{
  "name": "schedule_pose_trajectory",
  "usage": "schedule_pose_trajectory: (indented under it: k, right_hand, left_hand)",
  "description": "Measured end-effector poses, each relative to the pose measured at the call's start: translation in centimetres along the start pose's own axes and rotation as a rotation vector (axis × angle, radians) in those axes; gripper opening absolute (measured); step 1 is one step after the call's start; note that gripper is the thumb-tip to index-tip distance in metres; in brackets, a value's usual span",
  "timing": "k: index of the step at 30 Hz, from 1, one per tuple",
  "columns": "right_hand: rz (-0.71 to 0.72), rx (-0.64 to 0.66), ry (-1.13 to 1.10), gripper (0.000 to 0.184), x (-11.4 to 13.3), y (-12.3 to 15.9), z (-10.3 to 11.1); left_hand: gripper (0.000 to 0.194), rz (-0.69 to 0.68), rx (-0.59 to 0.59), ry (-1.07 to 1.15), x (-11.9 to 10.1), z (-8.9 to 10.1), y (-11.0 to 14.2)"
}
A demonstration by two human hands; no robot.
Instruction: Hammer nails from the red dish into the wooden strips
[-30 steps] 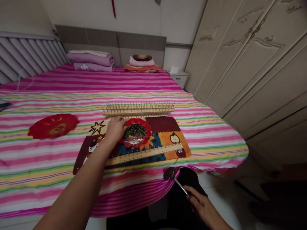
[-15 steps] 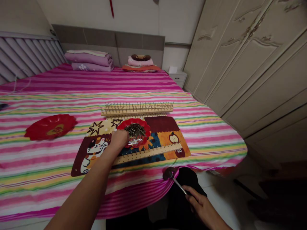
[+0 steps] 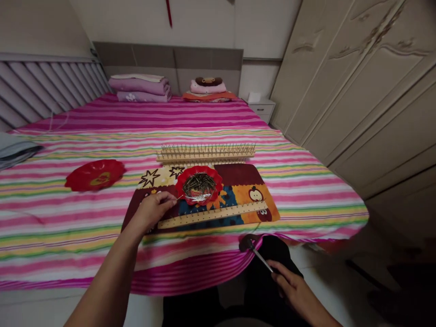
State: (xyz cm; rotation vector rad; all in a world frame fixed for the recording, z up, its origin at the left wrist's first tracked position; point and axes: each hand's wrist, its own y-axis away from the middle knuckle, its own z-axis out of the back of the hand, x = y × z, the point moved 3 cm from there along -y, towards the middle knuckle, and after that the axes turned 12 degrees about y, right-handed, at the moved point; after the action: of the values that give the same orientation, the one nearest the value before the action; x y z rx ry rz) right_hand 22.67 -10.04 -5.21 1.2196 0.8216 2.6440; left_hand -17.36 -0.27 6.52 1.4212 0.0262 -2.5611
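Note:
My left hand (image 3: 154,210) pinches a thin nail (image 3: 180,197), just left of a red scalloped bowl (image 3: 220,176) filled with loose nails (image 3: 200,184). Below the bowl, a pale wooden strip (image 3: 218,214) dotted with holes lies on a patterned mat (image 3: 235,175); small nails stand along its far edge. My right hand (image 3: 289,282) is wrapped round the metal handle of a hammer (image 3: 261,260), low by my knee. The hammer's dark head rests against the bed's near edge.
Behind the mat lie wooden strips (image 3: 204,157) bristling with upright nails. A red plate (image 3: 95,176) is to the left on the striped bedspread (image 3: 306,190). Folded bedding (image 3: 139,86) is stacked by the headboard, and a wardrobe (image 3: 340,81) stands at the right.
My left hand has come out of the bowl and moved left, with a nail between its fingers. My right hand keeps its hold on the hammer. The view has shifted slightly left.

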Motion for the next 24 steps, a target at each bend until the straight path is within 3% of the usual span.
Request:
schedule_pose_trajectory:
  k: [5, 9, 17, 24]
  right_hand:
    - [-0.003, -0.011, 0.044, 0.068, -0.3, -0.2, -0.2]
    - [-0.010, -0.015, 0.041, 0.066, -0.3, -0.2, -0.4]
    - [0.024, -0.048, 0.056, 0.062, -0.7, -0.3, -0.5]
    - [0.007, -0.047, 0.074, 0.064, -0.5, -0.2, -0.3]
  left_hand:
    - [0.031, 0.097, -0.055, 0.063, 2.3, 2.0, 2.9]
    - [0.027, 0.116, -0.001, -0.079, 2.9, 2.9, 3.9]
    - [0.022, 0.141, 0.101, -0.291, 3.0, 1.6, 3.3]
    - [0.016, 0.167, 0.108, -0.353, 2.4, 1.1, 2.8]
